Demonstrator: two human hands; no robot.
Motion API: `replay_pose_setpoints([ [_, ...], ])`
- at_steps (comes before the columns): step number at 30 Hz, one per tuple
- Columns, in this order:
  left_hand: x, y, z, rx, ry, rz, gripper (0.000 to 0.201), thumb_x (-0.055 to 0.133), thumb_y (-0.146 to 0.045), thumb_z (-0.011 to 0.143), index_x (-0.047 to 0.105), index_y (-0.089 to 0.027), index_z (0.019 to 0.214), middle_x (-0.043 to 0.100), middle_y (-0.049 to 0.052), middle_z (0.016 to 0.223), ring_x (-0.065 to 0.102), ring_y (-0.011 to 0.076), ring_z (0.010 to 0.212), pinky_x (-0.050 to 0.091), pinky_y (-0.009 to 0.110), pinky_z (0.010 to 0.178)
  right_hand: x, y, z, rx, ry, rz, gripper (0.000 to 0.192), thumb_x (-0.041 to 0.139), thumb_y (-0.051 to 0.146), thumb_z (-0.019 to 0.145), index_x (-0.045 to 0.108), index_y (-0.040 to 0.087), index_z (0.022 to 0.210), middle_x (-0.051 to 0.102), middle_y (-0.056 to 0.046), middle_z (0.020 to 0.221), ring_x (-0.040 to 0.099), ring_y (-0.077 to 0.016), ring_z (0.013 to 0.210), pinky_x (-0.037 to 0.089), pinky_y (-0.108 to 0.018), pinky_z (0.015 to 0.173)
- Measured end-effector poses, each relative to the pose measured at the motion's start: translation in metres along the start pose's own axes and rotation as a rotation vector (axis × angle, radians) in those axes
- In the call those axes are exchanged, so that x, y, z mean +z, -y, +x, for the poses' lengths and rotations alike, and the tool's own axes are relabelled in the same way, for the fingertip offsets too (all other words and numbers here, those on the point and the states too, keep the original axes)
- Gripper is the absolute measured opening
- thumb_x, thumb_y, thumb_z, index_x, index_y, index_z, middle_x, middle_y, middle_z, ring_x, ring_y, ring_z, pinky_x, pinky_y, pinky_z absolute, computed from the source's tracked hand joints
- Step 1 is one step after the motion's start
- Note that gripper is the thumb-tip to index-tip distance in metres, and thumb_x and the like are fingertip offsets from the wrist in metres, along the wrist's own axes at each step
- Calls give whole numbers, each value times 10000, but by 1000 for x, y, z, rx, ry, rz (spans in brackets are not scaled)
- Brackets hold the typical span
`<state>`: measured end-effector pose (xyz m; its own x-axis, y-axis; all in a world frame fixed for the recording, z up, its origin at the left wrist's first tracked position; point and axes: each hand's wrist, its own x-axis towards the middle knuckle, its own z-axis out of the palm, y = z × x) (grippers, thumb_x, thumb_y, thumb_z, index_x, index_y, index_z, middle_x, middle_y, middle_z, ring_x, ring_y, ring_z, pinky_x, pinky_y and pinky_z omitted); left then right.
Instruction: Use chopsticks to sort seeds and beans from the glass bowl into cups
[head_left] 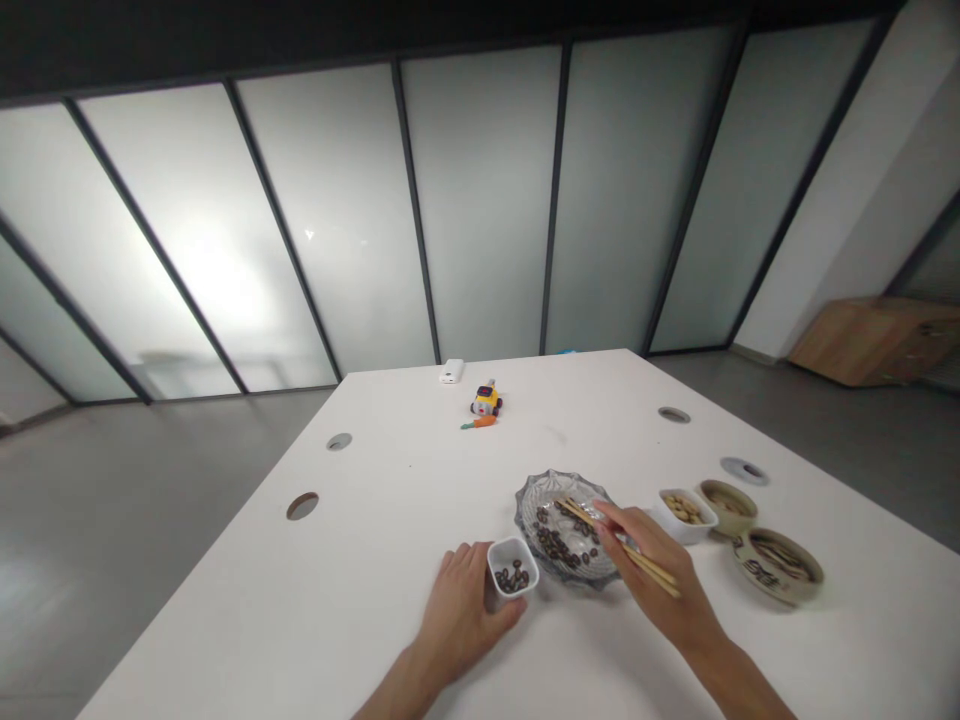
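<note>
I see a big white table [375, 600] with round cable cutouts: two open holes on the left side, grey-capped ones on the right. Behind it, a wall of frosted glass panels [480, 220] in dark frames, with a bright glare patch on the left panels. Grey floor. A wooden cabinet [877, 340] sits low at far right against a white wall.

My left hand [461, 610] is wrapped around the near side of a small white square cup [513, 566], fingers curled on its wall and thumb at the near edge. The cup holds a few dark beans and sits just left of the glass dish, touching or nearly so; I can't tell which.

My right hand [660, 575] is closed on a pair of wooden chopsticks [611, 540], pinched between thumb and fingers. The tips point up-left into the clear glass dish [525, 510], down among the dark beans [559, 545] there. I can't tell if a bean is caught between the tips.

Right of the dish is a small white bowl with pale beans [684, 512], then a tan ceramic bowl [729, 505], then a larger tan bowl with dark lettering [780, 570], all in a row and close together.

At the far end of the table are a yellow toy car [487, 401], an orange toy carrot [480, 423] just in front of it, and a small white device [451, 373] at the table edge.
</note>
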<state>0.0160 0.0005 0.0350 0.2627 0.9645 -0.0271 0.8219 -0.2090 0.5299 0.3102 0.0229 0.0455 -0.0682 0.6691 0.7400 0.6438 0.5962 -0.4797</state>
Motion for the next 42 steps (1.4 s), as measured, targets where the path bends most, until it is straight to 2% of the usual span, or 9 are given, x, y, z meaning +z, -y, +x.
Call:
replay_pose_setpoints([
  [11, 2, 2, 1, 12, -11, 7, 321, 804, -372, 936, 692, -236, 1204, 771, 74, 1224, 665, 315, 1155, 439, 408, 1080, -8, -1, 1, -2, -14, -42, 185, 647, 334, 1130, 804, 274, 1208, 866, -29, 1027, 835, -198, 835, 675, -287, 784],
  [17, 1, 2, 1, 6, -3, 3, 321, 803, -371, 943, 684, -226, 1204, 763, 84, 1226, 656, 323, 1159, 433, 426, 1096, -10, 3, 6, -19, 17, 3, 192, 632, 304, 1130, 813, 262, 1175, 856, -37, 961, 833, -203, 802, 669, -286, 746],
  [31, 1, 0, 0, 6, -9, 11, 327, 814, -359, 930, 685, -235, 1204, 760, 79, 1210, 660, 323, 1156, 446, 421, 1090, -11, 7, 8, -54, -3, 80, 194, 678, 245, 1092, 857, 263, 1164, 863, -38, 978, 843, -195, 822, 672, -272, 747],
  [34, 0, 0, 0, -2, -2, 19, 326, 815, -381, 929, 681, -237, 1189, 761, 79, 1202, 663, 322, 1151, 450, 420, 1086, -13, 8, 9, 5, -50, 45, 202, 679, 310, 1081, 874, 259, 1097, 872, -51, 945, 841, -216, 799, 676, -299, 726],
  [37, -1, 0, 0, -4, -1, 10, 327, 803, -387, 930, 678, -240, 1193, 765, 76, 1228, 656, 314, 1162, 443, 416, 1100, -17, 9, 11, 147, -117, 3, 226, 700, 384, 1045, 883, 265, 990, 877, -51, 893, 832, -223, 750, 671, -297, 675],
  [42, 0, -1, 0, -12, 6, 4, 328, 782, -385, 927, 680, -234, 1199, 767, 80, 1252, 651, 311, 1177, 438, 411, 1104, -22, 15, 14, 341, -154, 191, 253, 742, 457, 1001, 897, 260, 966, 882, -58, 857, 851, -235, 751, 698, -281, 677],
])
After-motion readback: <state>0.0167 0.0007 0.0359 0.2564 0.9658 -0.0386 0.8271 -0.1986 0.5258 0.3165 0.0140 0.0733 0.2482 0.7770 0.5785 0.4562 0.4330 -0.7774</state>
